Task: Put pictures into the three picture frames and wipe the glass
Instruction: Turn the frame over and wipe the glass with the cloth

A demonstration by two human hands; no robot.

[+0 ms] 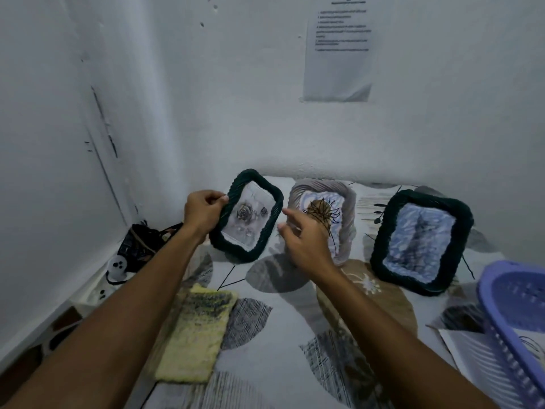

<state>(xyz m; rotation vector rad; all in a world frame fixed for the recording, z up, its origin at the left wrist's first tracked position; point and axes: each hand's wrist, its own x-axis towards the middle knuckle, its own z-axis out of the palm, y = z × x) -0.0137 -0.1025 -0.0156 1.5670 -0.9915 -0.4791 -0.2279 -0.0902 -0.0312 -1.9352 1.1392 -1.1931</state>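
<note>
The dark green frame with a rose picture (246, 215) is gripped at its left edge by the left hand (203, 212) and held tilted above the patterned cloth surface (283, 314). Just beside it, the right hand (306, 243) is held loosely open, holding nothing. A pale frame (345, 214) and another dark frame (421, 242) are propped behind; a yellow cloth (196, 329) is laid nearer.

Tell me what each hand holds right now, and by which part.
The left hand pinches the dark green frame with the rose picture by its left edge. The right hand holds nothing, its fingers loosely spread beside that frame.
</note>
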